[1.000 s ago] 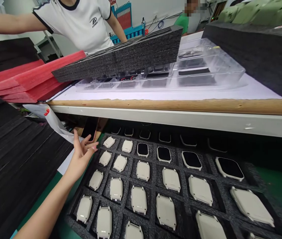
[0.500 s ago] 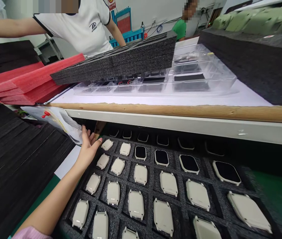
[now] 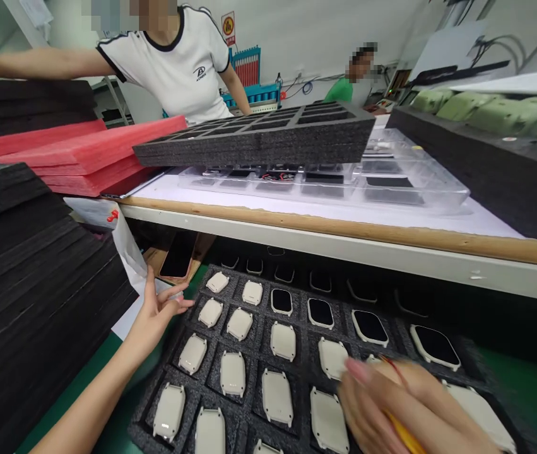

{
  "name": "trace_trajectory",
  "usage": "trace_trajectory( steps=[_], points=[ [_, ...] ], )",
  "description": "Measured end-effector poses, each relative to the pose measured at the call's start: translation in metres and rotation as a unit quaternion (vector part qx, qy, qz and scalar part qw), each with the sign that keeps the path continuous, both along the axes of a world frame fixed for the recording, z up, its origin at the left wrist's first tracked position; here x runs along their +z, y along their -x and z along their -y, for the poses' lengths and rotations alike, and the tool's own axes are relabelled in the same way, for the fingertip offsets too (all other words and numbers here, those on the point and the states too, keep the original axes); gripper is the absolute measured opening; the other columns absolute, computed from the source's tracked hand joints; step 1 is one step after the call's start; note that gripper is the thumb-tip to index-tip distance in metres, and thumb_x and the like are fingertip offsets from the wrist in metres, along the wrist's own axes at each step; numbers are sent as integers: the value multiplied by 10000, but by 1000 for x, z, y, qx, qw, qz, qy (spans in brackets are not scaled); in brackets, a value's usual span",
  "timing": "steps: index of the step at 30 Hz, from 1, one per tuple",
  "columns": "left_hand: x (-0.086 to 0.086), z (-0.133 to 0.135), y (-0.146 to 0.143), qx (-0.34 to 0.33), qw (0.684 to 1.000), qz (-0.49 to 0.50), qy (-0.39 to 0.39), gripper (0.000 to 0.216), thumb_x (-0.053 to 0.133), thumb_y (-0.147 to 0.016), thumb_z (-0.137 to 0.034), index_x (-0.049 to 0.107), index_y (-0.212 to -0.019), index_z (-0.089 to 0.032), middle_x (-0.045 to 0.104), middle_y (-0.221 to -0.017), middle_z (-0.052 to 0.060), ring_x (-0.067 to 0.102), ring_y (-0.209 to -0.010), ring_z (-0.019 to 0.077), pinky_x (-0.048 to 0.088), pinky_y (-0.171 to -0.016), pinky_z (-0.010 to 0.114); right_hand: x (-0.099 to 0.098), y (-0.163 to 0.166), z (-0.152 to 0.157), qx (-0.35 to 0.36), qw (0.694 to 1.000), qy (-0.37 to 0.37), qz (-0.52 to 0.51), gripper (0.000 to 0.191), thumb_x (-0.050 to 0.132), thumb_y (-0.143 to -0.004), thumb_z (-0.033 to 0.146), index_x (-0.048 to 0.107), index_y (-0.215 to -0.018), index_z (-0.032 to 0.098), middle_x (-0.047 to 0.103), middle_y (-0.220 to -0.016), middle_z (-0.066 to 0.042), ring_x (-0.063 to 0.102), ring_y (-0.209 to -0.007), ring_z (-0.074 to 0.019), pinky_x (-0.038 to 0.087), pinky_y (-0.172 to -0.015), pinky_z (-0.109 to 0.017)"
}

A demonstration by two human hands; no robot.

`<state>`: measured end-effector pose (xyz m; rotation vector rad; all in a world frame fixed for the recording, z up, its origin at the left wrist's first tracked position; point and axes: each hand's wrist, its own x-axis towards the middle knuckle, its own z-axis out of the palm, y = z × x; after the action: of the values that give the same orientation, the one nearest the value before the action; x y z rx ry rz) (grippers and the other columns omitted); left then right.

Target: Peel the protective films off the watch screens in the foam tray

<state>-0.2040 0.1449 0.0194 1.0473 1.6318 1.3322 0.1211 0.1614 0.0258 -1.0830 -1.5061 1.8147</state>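
My left hand (image 3: 157,313) is beside the far left corner of a black foam tray (image 3: 180,372). Its fingers are spread, close to a hanging white sheet (image 3: 129,243), and nothing is in its grasp. Light beige watch bodies fill the tray's pockets, most with their backs up, such as the one at the left (image 3: 169,411); farther back, some show dark screens (image 3: 320,313). Over the tray's right part hovers my right hand (image 3: 401,403), blurred by motion, its fingers curled round a slim yellow thing (image 3: 404,434) whose kind I cannot make out.
A shelf edge (image 3: 296,230) overhangs the tray. On it are a clear plastic tray (image 3: 438,183), foam trays (image 3: 259,145) and red foam sheets (image 3: 88,151). Black foam stacks (image 3: 26,284) stand left. A phone (image 3: 178,255) lies under the shelf. A co-worker (image 3: 178,69) stands opposite.
My right hand has come into view over the tray from the lower right. My left hand has drawn back from the sheet's lower edge, and the phone behind it now shows.
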Motion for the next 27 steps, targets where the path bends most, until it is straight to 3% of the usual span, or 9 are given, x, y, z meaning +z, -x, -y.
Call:
trace_trajectory(
  steps=[2, 3, 6, 8, 9, 11, 13, 19, 27],
  points=[
    [-6, 6, 6, 3, 1000, -6, -1, 1122, 680, -841, -405, -183, -1546, -273, 648, -1258, 157, 728, -885, 219, 558, -883, 442, 15, 47, -30, 51, 990, -128, 42, 664, 298, -916, 663, 306, -384, 264, 326, -328, 4, 344, -324, -119, 343, -393, -305],
    [-10, 7, 9, 9, 1000, -13, -7, 1104, 668, -842, -406, -169, -1550, -275, 652, -1243, 147, 725, -858, 207, 565, -855, 427, 20, 73, -45, 68, 971, -213, 90, 658, 222, -955, 586, 289, -387, 260, 320, -325, 12, 343, -323, -107, 362, -409, -288],
    [-21, 9, 19, 14, 999, -40, -30, 1026, 605, -872, -390, -158, -1551, -291, 629, -1256, 132, 710, -825, 180, 548, -869, 424, 23, 155, -87, 80, 939, -304, 141, 604, 322, -1001, 403, 406, -434, 210, 443, -410, 18, 479, -443, -101, 459, -565, -262],
    [-27, 9, 25, 11, 998, -60, -33, 974, 562, -899, -371, -161, -1549, -301, 610, -1277, 134, 706, -822, 176, 522, -907, 442, 18, 206, -110, 92, 910, -361, 181, 472, 470, -994, 375, 562, -582, 162, 590, -585, 9, 586, -597, -122, 503, -660, -279],
    [-28, 8, 28, 11, 997, -67, -32, 954, 545, -909, -362, -162, -1548, -303, 603, -1284, 138, 707, -822, 180, 513, -914, 449, 15, 229, -120, 105, 895, -385, 202, 340, 552, -974, 386, 632, -747, 145, 651, -727, 0, 624, -678, -135, 530, -693, -305],
    [-30, 8, 31, 20, 997, -76, -29, 931, 522, -919, -341, -164, -1547, -298, 595, -1290, 149, 707, -815, 188, 511, -897, 454, 10, 271, -136, 134, 863, -427, 235, 253, 589, -967, 383, 656, -1015, 144, 679, -1007, -44, 661, -862, -175, 561, -781, -356],
    [-29, 7, 33, 33, 996, -79, -27, 924, 506, -922, -320, -179, -1542, -301, 585, -1301, 156, 704, -802, 190, 514, -870, 450, 5, 307, -148, 154, 835, -459, 262, 242, 575, -978, 362, 643, -1123, 180, 650, -1163, -73, 648, -974, -197, 557, -855, -386],
    [-24, 11, 28, 25, 998, -65, 3, 946, 503, -922, -295, -226, -1524, -322, 576, -1310, 143, 697, -813, 189, 502, -882, 452, -15, 381, -168, 184, 789, -507, 293, 305, 596, -967, 349, 602, -1214, 169, 621, -1225, -92, 639, -1039, -223, 551, -884, -434],
    [-17, 16, 30, 14, 999, -33, 28, 989, 539, -888, -289, -217, -1524, -322, 559, -1325, 139, 668, -788, 178, 508, -875, 444, -39, 425, -175, 170, 799, -499, 290, 289, 603, -964, 337, 609, -1207, 180, 619, -1231, -91, 639, -1039, -220, 555, -876, -410]
  ],
)
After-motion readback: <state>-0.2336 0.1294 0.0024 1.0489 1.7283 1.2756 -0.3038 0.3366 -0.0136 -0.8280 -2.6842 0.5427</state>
